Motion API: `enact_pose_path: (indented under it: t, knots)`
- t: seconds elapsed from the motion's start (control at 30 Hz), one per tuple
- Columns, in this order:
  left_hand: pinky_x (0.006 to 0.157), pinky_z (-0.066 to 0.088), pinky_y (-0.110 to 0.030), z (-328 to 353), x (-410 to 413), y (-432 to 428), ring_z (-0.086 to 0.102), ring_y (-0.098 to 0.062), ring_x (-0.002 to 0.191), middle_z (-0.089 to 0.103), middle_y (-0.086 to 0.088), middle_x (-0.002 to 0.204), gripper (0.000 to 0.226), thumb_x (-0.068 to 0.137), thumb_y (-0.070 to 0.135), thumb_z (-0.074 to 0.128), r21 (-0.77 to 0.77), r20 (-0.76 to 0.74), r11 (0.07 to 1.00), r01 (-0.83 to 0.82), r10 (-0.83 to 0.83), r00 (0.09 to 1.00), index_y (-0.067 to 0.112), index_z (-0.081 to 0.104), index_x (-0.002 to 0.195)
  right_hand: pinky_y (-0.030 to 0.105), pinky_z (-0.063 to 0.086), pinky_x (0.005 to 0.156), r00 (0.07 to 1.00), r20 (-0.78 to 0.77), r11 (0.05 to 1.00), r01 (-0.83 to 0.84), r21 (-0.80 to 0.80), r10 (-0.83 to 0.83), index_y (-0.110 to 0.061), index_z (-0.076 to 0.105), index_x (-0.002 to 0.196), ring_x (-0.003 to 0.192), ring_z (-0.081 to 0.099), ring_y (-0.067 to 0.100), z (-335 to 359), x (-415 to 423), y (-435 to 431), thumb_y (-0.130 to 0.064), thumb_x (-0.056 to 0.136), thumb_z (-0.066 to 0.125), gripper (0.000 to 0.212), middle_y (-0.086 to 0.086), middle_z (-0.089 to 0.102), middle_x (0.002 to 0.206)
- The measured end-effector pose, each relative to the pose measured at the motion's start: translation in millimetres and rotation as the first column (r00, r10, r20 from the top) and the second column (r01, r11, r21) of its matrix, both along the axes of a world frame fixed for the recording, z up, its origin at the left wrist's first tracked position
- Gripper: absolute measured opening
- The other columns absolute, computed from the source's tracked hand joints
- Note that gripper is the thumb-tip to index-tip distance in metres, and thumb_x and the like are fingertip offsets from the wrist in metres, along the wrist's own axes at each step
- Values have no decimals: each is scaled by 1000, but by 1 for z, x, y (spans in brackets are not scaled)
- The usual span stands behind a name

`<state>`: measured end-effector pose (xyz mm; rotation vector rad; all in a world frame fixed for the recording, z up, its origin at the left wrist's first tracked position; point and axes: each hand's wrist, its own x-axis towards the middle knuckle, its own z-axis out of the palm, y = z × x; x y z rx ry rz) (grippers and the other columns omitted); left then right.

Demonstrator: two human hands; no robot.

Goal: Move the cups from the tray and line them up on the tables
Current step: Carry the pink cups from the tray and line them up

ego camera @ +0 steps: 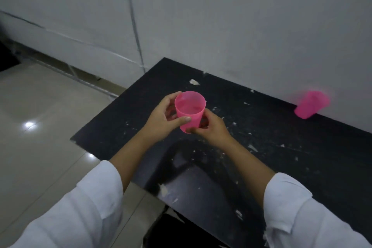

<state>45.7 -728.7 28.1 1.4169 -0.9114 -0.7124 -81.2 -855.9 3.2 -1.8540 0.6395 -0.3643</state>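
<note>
1 pink cup (190,109) | held over worktop (261,137) by left hand (161,120) and right hand (214,130), fingers (171,98) curled round it | risk: toppled if released tilted

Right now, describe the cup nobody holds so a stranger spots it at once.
Start at the black table against the grey wall. Along its far edge, toward the right, a pink cup sits by the wall. It sits alone on the table; the other cup is held in the air, further left.

A grey wall (201,6) with a vertical seam (133,16) meets a glossy tiled floor (50,147) showing a bright glare spot (29,125).
</note>
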Motion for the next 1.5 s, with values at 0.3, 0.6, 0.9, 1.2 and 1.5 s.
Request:
enact_pose_path:
  t: [0.3, 0.6, 0.9, 1.2, 1.5]
  knots:
    - [88, 51, -21, -18, -32, -146, 57, -8, 114, 54, 5, 127, 71, 68, 14, 81, 52, 60, 945, 322, -325, 944, 21, 44, 128, 6, 47, 64, 955, -48, 956, 293, 20, -292, -30, 50, 123, 91, 60, -3, -17, -66, -100, -19, 65, 83, 68, -18, 61, 101]
    - [89, 49, -17, -56, -75, -262, 53, -7, 115, 50, 5, 126, 69, 72, 8, 78, 25, 52, 902, 431, -432, 901, 17, 40, 130, 14, 48, 73, 869, -83, 873, 486, -43, -488, -25, 50, 123, 95, 61, 3, -43, -109, -182, -17, 69, 81, 63, -10, 63, 105]
    - [87, 46, -11, -92, -112, -352, 53, -10, 112, 51, 4, 124, 68, 73, 11, 78, 1, 98, 896, 444, -442, 892, 14, 41, 129, 21, 51, 82, 764, -77, 767, 635, -87, -641, -15, 50, 124, 100, 62, 12, -75, -133, -245, -7, 74, 75, 56, 0, 64, 113]
    - [82, 47, -8, -122, -126, -415, 54, -3, 106, 52, 9, 118, 67, 73, 13, 79, -17, 104, 933, 360, -357, 928, 16, 41, 128, 1, 40, 55, 646, -17, 640, 753, -154, -764, -20, 55, 102, 64, 52, -5, -100, -130, -293, -6, 76, 71, 34, -17, 56, 78]
    - [80, 43, -1, -132, -133, -442, 52, 3, 104, 50, 17, 115, 68, 72, 18, 79, -16, 154, 932, 363, -357, 921, 21, 41, 128, 1, 44, 60, 535, 75, 528, 844, -96, -841, -12, 57, 111, 75, 57, 3, -119, -123, -309, -2, 79, 68, 35, -6, 60, 92]
